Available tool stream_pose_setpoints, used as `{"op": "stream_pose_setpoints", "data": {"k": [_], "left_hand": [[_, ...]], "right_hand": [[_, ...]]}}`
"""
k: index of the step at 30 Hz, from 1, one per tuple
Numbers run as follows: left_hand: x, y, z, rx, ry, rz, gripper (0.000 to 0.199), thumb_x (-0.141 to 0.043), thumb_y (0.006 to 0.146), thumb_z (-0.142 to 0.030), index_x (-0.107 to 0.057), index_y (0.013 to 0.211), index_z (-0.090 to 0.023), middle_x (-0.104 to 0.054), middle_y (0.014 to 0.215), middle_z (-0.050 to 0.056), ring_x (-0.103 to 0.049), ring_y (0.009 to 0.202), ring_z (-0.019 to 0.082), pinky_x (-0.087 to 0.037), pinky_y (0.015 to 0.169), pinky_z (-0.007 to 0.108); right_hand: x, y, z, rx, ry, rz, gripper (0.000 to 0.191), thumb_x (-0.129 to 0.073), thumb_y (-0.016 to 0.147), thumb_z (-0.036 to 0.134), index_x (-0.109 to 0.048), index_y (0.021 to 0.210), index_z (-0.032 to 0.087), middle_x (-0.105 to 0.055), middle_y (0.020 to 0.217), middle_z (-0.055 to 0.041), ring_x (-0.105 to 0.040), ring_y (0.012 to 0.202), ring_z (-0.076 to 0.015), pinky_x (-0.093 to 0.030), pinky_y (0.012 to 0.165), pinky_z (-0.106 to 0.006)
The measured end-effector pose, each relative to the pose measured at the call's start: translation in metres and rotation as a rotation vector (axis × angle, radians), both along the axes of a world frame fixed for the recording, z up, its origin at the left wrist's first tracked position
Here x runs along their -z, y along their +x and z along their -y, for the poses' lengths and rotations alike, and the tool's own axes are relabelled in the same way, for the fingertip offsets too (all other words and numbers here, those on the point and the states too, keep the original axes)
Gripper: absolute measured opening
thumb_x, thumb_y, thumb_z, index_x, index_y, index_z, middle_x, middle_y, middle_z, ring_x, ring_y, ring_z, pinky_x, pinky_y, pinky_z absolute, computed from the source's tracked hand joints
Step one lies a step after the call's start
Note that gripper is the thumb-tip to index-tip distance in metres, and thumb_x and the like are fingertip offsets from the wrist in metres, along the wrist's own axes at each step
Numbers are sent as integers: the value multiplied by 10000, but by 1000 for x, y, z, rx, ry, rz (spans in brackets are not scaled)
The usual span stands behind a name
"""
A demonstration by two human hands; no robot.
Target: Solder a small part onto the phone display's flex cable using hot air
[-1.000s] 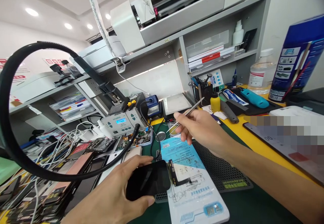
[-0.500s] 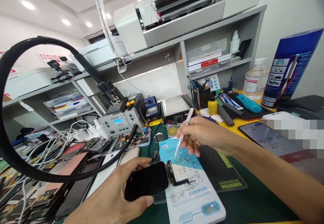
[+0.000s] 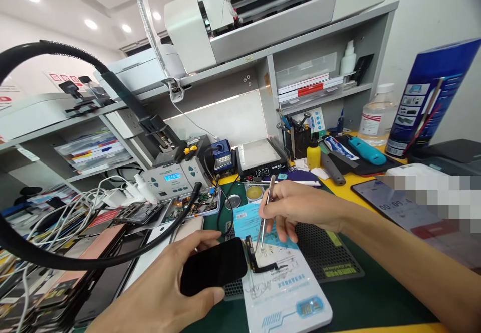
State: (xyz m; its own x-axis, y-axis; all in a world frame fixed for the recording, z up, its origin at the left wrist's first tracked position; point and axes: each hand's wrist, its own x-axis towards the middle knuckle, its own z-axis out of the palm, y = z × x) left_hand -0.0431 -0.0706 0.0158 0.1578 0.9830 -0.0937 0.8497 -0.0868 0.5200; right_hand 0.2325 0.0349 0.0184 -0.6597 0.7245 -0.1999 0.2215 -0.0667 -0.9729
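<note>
My left hand [image 3: 169, 283] grips a black phone screen [image 3: 213, 267] by its edges, fingers along the top and thumb below. From the screen's right end a black flex cable [image 3: 252, 259] reaches over a blue and white printed packet [image 3: 287, 298], bending to the right. Pinched in my right hand [image 3: 289, 207] is a pair of metal tweezers [image 3: 267, 200]. Their tips are slightly apart and point down at the packet, just right of the flex cable. I cannot tell whether they touch anything. The packet lies partly over a dark perforated mat [image 3: 319, 253].
A hot air station [image 3: 171, 182] with a looping black hose [image 3: 112, 263] stands at the left, beside piled phone parts [image 3: 101, 278]. Behind are a parts tray [image 3: 199, 202] and a small hot plate [image 3: 259, 157]. A phone showing a timer [image 3: 394, 205] lies to the right.
My right hand has brought the tweezers down and closer to the flex cable, turning them more upright. My left hand still holds the screen. The whole view has shifted slightly.
</note>
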Motion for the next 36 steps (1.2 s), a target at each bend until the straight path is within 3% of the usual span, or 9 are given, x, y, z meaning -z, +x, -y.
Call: {"op": "stream_pose_setpoints", "data": {"k": [6,11,17,22,26,31,36], "left_hand": [[-2,2,1,6,-5,14,599,-693,788,-445,-547,1357,-332,-635,1380,34,-554,1312,322,-405,1176,528],[8,-6,-1,53,17,20,620,-680,828,-451,-502,1405,-315,-633,1381,65,-590,1285,315,-469,1132,527],[18,-12,0,45,57,-120,632,-710,785,-351,-531,1391,-360,-617,1422,28,-579,1324,317,-487,1134,491],[18,-14,-2,182,27,-222,608,-680,853,-367,-455,1414,-434,-591,1435,-33,-613,1277,252,-551,1054,360],[21,-15,-5,204,51,-257,634,-691,838,-331,-454,1418,-429,-600,1434,-29,-613,1284,248,-530,1087,362],[24,-16,-4,169,161,-281,667,-753,765,-369,-538,1393,-430,-623,1441,-32,-620,1302,307,-513,1121,401],[25,-20,2,103,217,-297,610,-746,763,-460,-611,1355,-395,-689,1360,12,-666,1237,344,-567,1056,420]], "right_hand": [[-2,2,1,-6,61,-21,121,-641,916,192,-642,826,111,-728,799,-85,-681,551,-135,-535,433,-188],[-5,6,1,-55,99,-88,46,-700,863,171,-676,864,131,-728,747,-36,-723,605,-158,-598,544,-230],[-1,14,-6,-132,85,-95,130,-780,813,166,-734,928,127,-776,762,-39,-746,649,-157,-621,656,-250],[5,16,-11,-142,39,-158,154,-826,781,172,-763,916,131,-789,759,-33,-749,665,-158,-624,671,-254],[10,14,-15,-123,-17,-188,195,-868,739,193,-774,896,125,-797,736,-35,-751,643,-160,-629,657,-254],[12,13,-18,-81,-115,-188,230,-888,710,183,-767,892,111,-804,717,-60,-757,630,-166,-646,652,-265],[13,13,-20,-62,-160,-196,213,-873,714,148,-760,890,107,-802,718,-65,-755,626,-161,-654,661,-269]]}}
